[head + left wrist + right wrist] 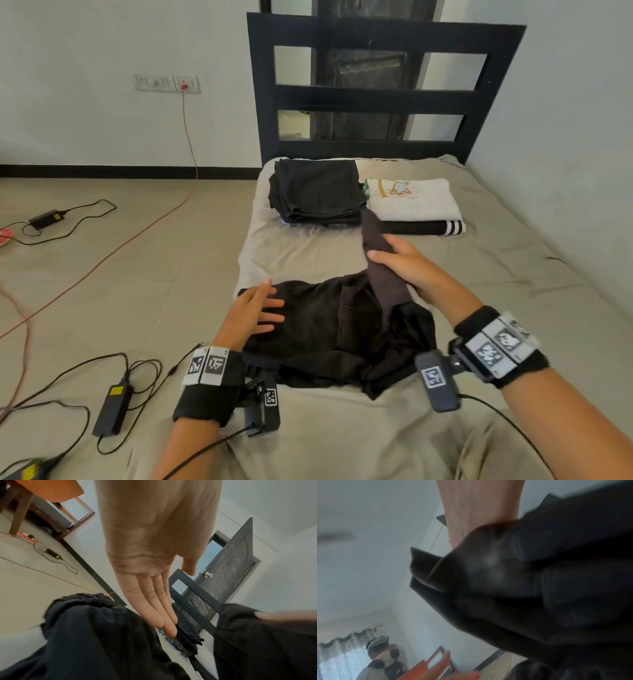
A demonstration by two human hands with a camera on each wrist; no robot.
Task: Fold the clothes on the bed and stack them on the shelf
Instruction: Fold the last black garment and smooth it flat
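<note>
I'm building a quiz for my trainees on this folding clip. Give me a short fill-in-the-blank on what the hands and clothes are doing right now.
1. The right hand grips a raised part of the dark garment, while the left hand rests on it with ____ fingers.
2. The white folded shirt lies on a black garment with white ____.
3. The black folded stack sits to the ____ of the white shirt in the head view.

Missing words: straight; stripes; left

Two hands: a left hand [255,313] and a right hand [406,265]. One bed [513,274]. One dark piece of clothing [329,329] lies unfolded. Two piles of folded clothes: a black pile [317,192] and a white-topped pile [412,202]. Two black chargers [111,409] [46,218] on the floor.
</note>
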